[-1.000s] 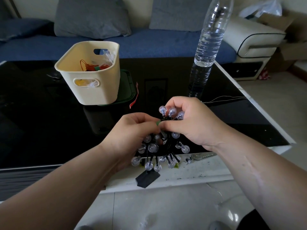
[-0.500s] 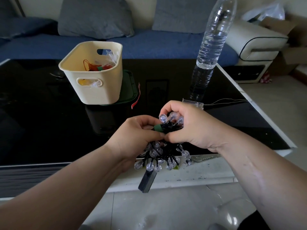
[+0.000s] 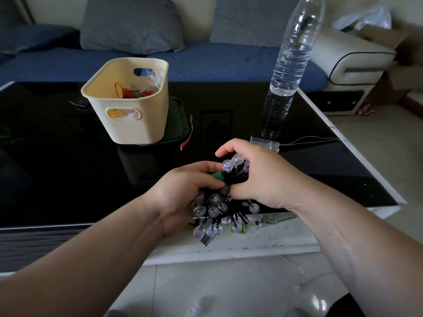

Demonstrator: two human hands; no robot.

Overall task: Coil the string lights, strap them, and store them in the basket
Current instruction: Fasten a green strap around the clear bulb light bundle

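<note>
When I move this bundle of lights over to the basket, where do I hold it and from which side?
Grip the string lights at the bunched black wires by the green strap, where the left hand and right hand pinch them. Come from above: round bulbs splay out over and under that waist, and a black box dangles below, so it would likely hang free.

String lights (image 3: 215,209): clear glossy plastic globes on black matt cord.
Strap (image 3: 217,175): green, matt, cloth-like.
Basket (image 3: 137,126): cream plastic, smooth, satin finish.
Table top (image 3: 57,168): black, high-gloss, glass-like, mirrors basket and bottle; rim (image 3: 251,245) white, smooth, scuffed with dark specks.
Bottle (image 3: 290,65): clear thin plastic, ribbed wall.
Sofa seat (image 3: 229,61): blue cloth, matt.
Cushions (image 3: 130,24): grey cloth, matt.
Armrest (image 3: 350,58): off-white, smooth, leather-like.
Floor (image 3: 229,284): pale glossy tile, reflective.
Box (image 3: 405,72): brown matt cardboard.
</note>
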